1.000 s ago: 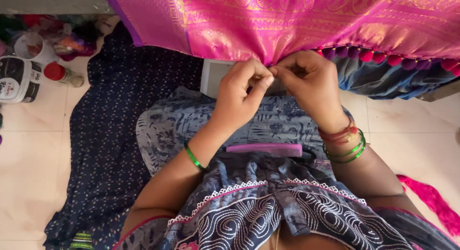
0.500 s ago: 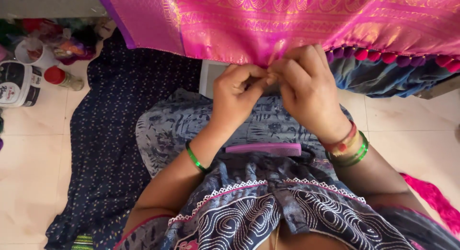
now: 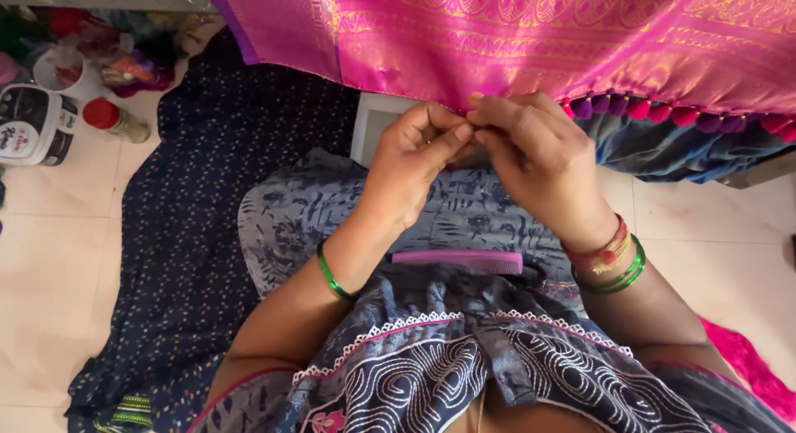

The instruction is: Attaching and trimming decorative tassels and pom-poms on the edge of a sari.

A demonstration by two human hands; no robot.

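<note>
A pink and gold patterned silk cloth (image 3: 531, 35) hangs across the top of the view. Its lower edge carries a row of small red and purple tassel balls (image 3: 663, 112). My left hand (image 3: 414, 163) and my right hand (image 3: 535, 159) meet at that edge, fingertips pinched together on the hem beside the tassels. What lies between the fingertips is too small to see. Green bangles circle both wrists, with red ones added on the right. A purple comb (image 3: 460, 260) rests on my lap just below the hands.
A dark blue dotted cloth (image 3: 207, 234) spreads on the tiled floor at left. A white jar (image 3: 33, 124), a red-capped bottle (image 3: 116, 119) and a white cup (image 3: 62, 72) stand at top left. A white box (image 3: 373, 122) sits under the hem. Bright pink fabric (image 3: 746, 367) lies at lower right.
Both hands have stayed pinched at the hem. The cloth edge has shifted slightly to the left and the fingers have closed tighter together.
</note>
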